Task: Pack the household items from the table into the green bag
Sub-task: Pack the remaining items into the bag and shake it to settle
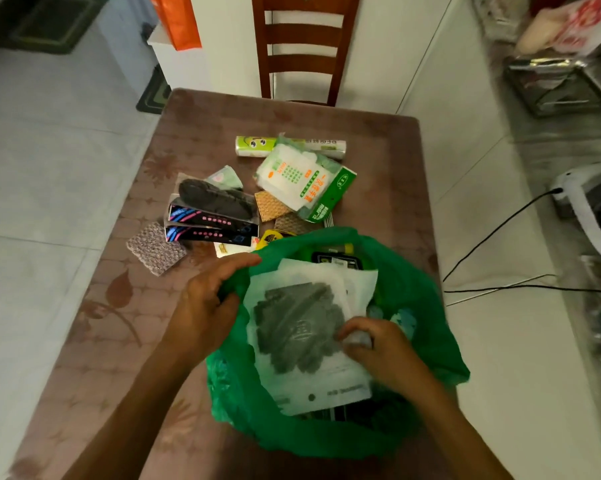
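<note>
The green plastic bag [413, 292] lies open at the table's near edge. My left hand [205, 303] grips the bag's left rim. My right hand [375, 344] pinches a white packet with a grey printed pad [299, 330] lying in the bag's mouth. A black packet [337, 261] sits deeper in the bag. On the table beyond the bag lie black insole packs [216, 213], a white and green glove packet [302, 181], a roll with cartoon eyes [257, 145], orange scouring pads [271, 204] and a grey scrub pad [155, 247].
The brown patterned table [126, 306] has a wooden chair [302, 46] at its far end. Black cables [500, 230] run across the white floor on the right, toward a white appliance [590, 209]. An orange bag [178, 19] hangs at the far left.
</note>
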`<state>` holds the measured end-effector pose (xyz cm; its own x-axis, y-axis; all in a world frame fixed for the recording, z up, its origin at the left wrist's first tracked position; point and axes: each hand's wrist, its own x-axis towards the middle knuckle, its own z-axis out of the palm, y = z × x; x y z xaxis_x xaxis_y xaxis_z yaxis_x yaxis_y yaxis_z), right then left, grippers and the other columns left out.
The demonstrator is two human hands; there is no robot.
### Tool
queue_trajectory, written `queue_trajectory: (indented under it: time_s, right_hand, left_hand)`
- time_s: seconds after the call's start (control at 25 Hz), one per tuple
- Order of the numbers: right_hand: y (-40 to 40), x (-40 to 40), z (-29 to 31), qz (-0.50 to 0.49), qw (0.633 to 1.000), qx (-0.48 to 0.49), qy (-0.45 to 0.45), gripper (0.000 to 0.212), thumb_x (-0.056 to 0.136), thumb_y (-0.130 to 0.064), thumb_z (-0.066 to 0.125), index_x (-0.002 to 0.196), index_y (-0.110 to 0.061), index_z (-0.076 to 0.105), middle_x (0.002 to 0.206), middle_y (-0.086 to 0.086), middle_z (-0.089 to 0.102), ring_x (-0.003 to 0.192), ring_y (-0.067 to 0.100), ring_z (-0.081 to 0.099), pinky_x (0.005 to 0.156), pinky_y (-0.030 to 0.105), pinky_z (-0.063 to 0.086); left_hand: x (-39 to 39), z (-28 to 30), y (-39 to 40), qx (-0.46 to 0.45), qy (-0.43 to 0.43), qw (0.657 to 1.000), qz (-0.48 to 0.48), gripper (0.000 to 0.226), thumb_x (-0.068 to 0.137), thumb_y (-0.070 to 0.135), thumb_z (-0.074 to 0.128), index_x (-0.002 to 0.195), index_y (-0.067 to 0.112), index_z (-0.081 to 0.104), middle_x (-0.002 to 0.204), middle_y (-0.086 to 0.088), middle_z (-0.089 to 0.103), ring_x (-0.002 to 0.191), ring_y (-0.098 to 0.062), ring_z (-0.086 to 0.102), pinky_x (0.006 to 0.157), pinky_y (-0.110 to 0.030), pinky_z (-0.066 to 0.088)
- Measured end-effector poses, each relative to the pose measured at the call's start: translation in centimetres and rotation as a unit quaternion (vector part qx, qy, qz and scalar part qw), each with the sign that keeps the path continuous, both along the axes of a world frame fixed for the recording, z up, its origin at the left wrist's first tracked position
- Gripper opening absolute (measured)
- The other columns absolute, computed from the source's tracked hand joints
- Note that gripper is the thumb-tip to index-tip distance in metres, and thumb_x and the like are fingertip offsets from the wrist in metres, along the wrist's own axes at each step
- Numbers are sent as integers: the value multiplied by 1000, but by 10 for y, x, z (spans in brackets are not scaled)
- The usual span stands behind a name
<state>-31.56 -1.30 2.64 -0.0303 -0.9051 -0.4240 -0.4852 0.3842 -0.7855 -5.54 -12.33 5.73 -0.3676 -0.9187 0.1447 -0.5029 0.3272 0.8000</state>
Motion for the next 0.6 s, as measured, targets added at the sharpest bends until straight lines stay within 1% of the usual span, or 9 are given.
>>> queue_trajectory:
  time_s: [0.08, 0.12, 0.2, 0.24, 0.36, 0.44, 0.48, 0.56, 0.6]
  right_hand:
    - [2, -4, 14, 83, 996, 34, 14, 35, 87, -17, 68, 116, -36, 60, 103, -16, 64, 90, 7, 65, 77, 18, 54]
    - [4, -8, 24, 39, 998, 8, 44, 43, 87, -23, 69, 124, -38, 54, 101, -16, 63, 86, 5, 64, 73, 19, 55]
    - [11, -25, 36, -77, 979, -101, 158, 50, 87, -32, 69, 131, -35, 47, 105, -17, 60, 86, 4, 59, 70, 16, 49]
    - [19, -36, 37, -78, 964, -110, 228, 54, 86, -37, 69, 134, -33, 44, 112, -17, 55, 94, 6, 55, 75, 18, 45]
    - [53, -56, 16, 81, 901, 132, 406, 55, 89, -44, 56, 139, -30, 39, 133, 0, 53, 118, 25, 50, 93, 35, 39]
    - [70, -54, 11, 88, 868, 166, 459, 22, 93, -32, 51, 111, -22, 57, 110, 9, 65, 97, 27, 59, 79, 32, 42]
    - [74, -49, 19, 54, 886, 117, 445, 12, 93, -31, 53, 90, -22, 58, 93, 7, 68, 80, 23, 59, 66, 27, 39]
    - [71, -44, 45, -88, 938, -13, 335, 36, 94, -35, 57, 62, -21, 51, 60, 1, 61, 54, 17, 53, 51, 23, 34]
    - [66, -41, 66, -176, 952, -86, 234, 41, 95, -35, 55, 57, -18, 53, 53, 1, 58, 52, 19, 54, 52, 25, 39]
  left_hand:
    - [-5, 6, 5, -3, -12, 1000, 29, 58, 72, -13, 63, 119, 20, 59, 121, -7, 57, 102, -23, 58, 82, -39, 56]
    - [-7, 9, 10, 2, -42, 998, 35, 58, 72, -3, 70, 122, 23, 56, 124, -5, 54, 104, -22, 56, 83, -42, 55]
    - [-9, 7, 24, -36, -200, 979, 12, 73, 63, 22, 81, 129, 26, 49, 133, -8, 47, 116, -28, 47, 91, -51, 49]
    - [-7, 3, 32, -68, -292, 954, -13, 83, 58, 32, 83, 132, 27, 46, 138, -12, 43, 122, -33, 42, 93, -55, 46]
    - [5, 2, 45, -2, -472, 879, -76, 83, 65, 35, 74, 139, 30, 37, 142, -12, 37, 119, -34, 43, 84, -45, 47]
    - [19, 0, 40, 97, -480, 869, -74, 58, 83, 31, 59, 137, 30, 38, 132, -5, 48, 106, -26, 54, 78, -37, 50]
    - [23, 1, 36, 101, -461, 879, -68, 49, 85, 29, 54, 133, 29, 44, 127, -5, 54, 101, -26, 58, 77, -36, 51]
    - [27, 7, 28, 86, -347, 933, -48, 46, 79, 24, 50, 125, 21, 56, 115, -11, 63, 93, -31, 61, 74, -37, 52]
    - [28, 12, 25, 86, -271, 958, -43, 52, 72, 21, 48, 122, 16, 60, 111, -15, 65, 90, -34, 62, 74, -37, 53]
